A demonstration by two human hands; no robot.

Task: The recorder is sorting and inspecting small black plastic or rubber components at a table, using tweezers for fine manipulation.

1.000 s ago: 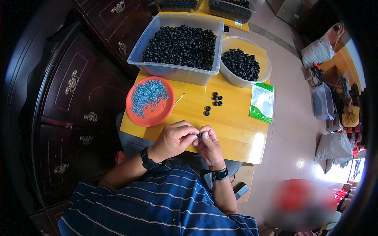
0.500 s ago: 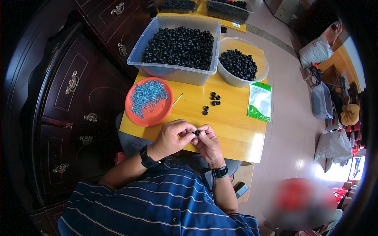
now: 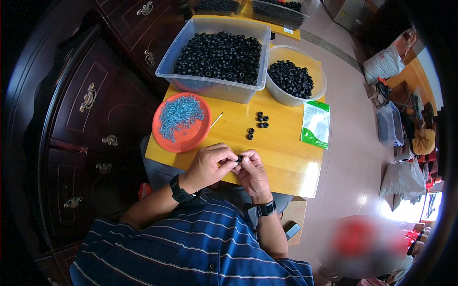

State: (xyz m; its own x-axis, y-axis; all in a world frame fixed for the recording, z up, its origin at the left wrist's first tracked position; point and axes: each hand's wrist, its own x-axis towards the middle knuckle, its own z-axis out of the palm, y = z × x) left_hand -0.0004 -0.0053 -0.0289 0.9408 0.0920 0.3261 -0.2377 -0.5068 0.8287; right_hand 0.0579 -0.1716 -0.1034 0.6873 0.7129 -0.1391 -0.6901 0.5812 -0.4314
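Over the front edge of the yellow table (image 3: 291, 162), my left hand (image 3: 210, 164) and my right hand (image 3: 254, 177) meet fingertip to fingertip. Between them sits a small round black part (image 3: 240, 158), mostly covered by the fingers. The right thumb and forefinger pinch it, and the left fingertips press against its near side; whether they also hold a tiny screw is hidden. Beyond the hands, several loose black ring-shaped parts (image 3: 260, 125) lie in small groups. An orange-red plate (image 3: 205, 136) full of small silvery screws (image 3: 179, 114) stands at the left.
Behind stand a large clear bin (image 3: 214, 88) and a round tub (image 3: 281, 97), both full of black parts. A screwdriver (image 3: 216, 119) lies by the plate, a green-and-white pouch (image 3: 315, 125) at the right. Dark drawers (image 3: 88, 128) rise close on the left.
Both hands stay together over the table edge with the black part between them. Only the fingers have shifted slightly; the view has moved a touch.
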